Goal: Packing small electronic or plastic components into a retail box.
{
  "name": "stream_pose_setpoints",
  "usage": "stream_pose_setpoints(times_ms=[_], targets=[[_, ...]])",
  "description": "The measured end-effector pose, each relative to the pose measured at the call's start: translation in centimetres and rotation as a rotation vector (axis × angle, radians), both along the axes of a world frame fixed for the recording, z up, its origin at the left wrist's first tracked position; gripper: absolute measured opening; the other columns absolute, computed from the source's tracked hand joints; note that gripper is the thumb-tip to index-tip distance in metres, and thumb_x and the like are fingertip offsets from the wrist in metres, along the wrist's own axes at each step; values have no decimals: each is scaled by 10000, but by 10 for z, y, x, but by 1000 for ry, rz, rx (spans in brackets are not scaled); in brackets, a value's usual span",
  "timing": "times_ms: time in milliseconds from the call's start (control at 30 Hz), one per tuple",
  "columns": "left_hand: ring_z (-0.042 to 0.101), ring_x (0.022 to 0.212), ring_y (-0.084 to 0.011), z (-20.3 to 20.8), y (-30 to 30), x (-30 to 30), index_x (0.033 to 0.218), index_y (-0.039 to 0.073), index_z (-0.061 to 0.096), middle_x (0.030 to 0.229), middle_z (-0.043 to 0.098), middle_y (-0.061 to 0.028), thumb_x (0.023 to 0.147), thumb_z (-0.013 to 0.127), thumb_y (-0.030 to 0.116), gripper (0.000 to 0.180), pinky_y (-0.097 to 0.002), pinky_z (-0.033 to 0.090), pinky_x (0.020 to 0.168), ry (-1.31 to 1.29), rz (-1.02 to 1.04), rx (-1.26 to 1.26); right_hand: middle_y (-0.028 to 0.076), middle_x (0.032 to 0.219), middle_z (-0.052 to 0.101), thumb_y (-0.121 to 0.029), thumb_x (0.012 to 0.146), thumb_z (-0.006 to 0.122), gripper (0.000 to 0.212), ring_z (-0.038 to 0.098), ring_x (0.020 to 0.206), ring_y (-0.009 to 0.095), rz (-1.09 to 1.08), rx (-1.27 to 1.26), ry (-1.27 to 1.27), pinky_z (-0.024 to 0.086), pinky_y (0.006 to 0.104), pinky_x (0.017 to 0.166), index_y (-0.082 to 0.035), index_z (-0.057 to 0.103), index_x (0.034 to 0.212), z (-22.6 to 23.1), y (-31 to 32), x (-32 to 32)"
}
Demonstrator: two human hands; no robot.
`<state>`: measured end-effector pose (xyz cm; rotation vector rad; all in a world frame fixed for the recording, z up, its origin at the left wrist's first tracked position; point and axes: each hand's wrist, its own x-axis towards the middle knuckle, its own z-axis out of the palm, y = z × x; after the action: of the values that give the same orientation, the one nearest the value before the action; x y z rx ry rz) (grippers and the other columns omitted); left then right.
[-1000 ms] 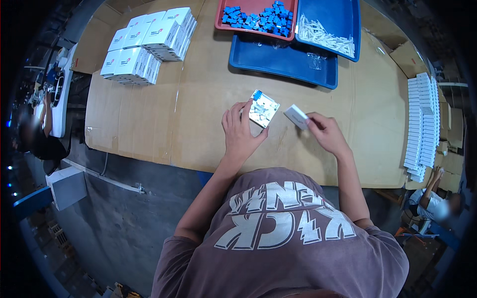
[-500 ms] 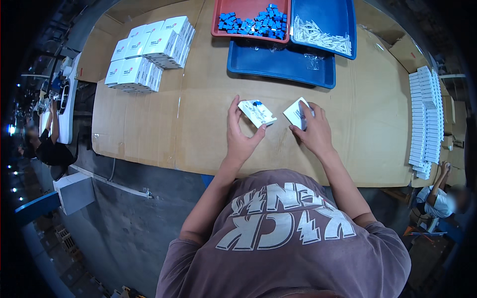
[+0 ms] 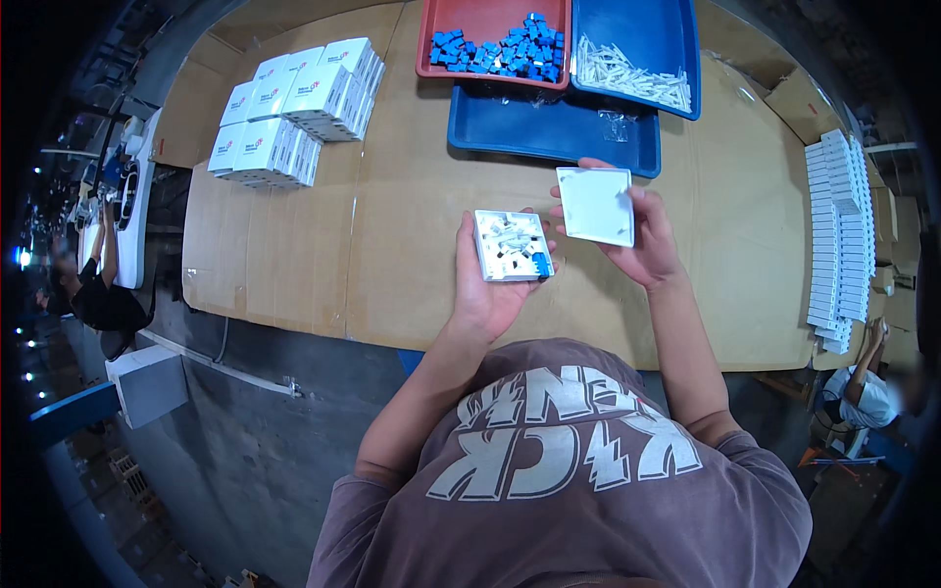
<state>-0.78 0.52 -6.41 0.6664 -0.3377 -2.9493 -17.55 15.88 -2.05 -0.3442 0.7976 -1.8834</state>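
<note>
My left hand (image 3: 482,294) supports an open, shallow white box (image 3: 480,247) from below and along its left side. Inside lie small white pieces, with a blue block (image 3: 540,263) in the near right corner. My right hand (image 3: 647,233) grips a square white lid (image 3: 595,204), its plain inner face showing. The lid is raised to the right of the box and slightly farther away, apart from it. Fingers of the right hand are partly hidden behind the lid.
A red tray (image 3: 423,51) of blue blocks and a blue tray (image 3: 635,24) of white sticks rest over another blue tray (image 3: 549,142). White boxes (image 3: 265,147) are stacked at far left, more white boxes (image 3: 839,235) at right. Two other people work at the sides.
The box in my left hand has turned level and shows its contents. My right hand has lifted the lid off the cardboard and flipped it, baring its inner side.
</note>
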Motion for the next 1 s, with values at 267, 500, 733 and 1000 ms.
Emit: stream_pose_setpoints(times_ms=[267,500,733,1000], targets=[[647,1198,-374,5,2,0,1470,4,487,1373,619,-220,1074,297,644,777,-539,523,1043,35,-42,109,176,1343,665,-619,1087,332,734,673,1206,260,5,380,607,515,400,1052,-37,519,1493,-1,-36,5],[627,1230,-389,7,9,-7,1470,55,478,1347,622,-222,1086,293,625,711,-570,505,1076,4,-15,81,110,1304,687,-461,1116,462,516,649,1198,192,130,338,760,551,329,933,-110,601,1468,-12,-38,5],[636,1211,-343,11,11,-10,1460,87,470,1314,622,-185,1097,206,626,702,-548,531,1036,-35,0,72,111,1353,667,-474,1106,462,543,634,1243,222,278,458,764,513,356,1020,-102,590,1480,-1,-38,8],[512,1393,-311,6,20,-7,1563,122,365,1518,491,-131,1071,138,696,790,-531,460,1124,-83,42,47,118,1274,655,-238,1065,573,387,612,1197,225,309,416,974,469,336,1055,-19,659,1371,-16,-46,17]])
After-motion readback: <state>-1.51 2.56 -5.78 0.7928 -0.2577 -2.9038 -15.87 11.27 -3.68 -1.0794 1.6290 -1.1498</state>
